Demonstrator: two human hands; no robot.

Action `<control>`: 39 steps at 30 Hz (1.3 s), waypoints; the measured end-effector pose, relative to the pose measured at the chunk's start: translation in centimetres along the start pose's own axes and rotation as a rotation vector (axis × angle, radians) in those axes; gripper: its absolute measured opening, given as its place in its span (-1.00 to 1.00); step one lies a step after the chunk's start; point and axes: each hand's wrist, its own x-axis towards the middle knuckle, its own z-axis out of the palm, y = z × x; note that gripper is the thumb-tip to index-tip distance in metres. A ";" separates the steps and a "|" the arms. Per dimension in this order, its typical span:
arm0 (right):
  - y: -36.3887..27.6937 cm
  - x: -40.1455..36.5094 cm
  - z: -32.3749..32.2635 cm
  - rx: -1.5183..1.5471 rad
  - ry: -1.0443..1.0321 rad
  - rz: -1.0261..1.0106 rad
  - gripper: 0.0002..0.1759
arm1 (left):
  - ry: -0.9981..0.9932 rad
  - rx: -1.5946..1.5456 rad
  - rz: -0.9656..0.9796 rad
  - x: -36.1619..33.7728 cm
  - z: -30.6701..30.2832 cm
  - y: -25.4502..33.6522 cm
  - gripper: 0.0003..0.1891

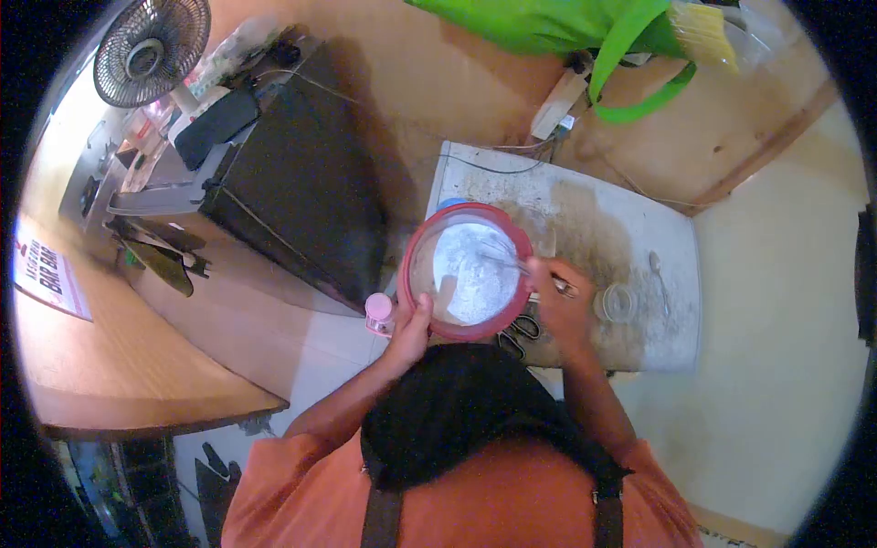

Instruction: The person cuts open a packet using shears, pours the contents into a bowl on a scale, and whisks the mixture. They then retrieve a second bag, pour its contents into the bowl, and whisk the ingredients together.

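Head view, looking down. L hand (409, 321) is clamped on the near-left rim of the red-rimmed bowl (413, 260), thumb over the edge. R hand (559, 294) is closed around the handle of a wire whisk (501, 258); the wire end sits in the whitish contents.

Position: the bowl lies between both hands, just fwd of them, on the near-left corner of the white worktop (594, 210).

Reason for hold (judgement): the bowl sits close to the worktop's corner, so the rim grip prob. braces it against sliding or turning under the whisk.

Clearances:
- Outboard of L hand: pink-capped bottle (378, 312), just beside the thumb; contact cannot be confirmed. Beyond it, a black box (301, 183) stands near. Little room this side.
- Below R wrist: scissors (523, 327), partly hidden, at the near edge.
- Outboard of R hand: small glass jar (618, 301), just beside; spoon (660, 279) farther out.
- Fwd-right of R hand: bare, dusty worktop; most open room.
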 end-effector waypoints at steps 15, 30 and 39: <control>1.2 1.0 2.5 0.102 -0.148 -0.317 -0.91 | 0.037 -0.067 0.030 0.1 1.0 0.5 -0.35; 0.5 -2.3 1.2 -0.128 -0.327 -0.529 -0.84 | 0.067 -0.187 -0.111 0.5 0.5 0.6 -0.34; 0.5 -1.1 0.9 -0.033 -0.175 -0.458 -0.89 | 0.054 0.048 0.054 0.7 1.0 1.9 -0.31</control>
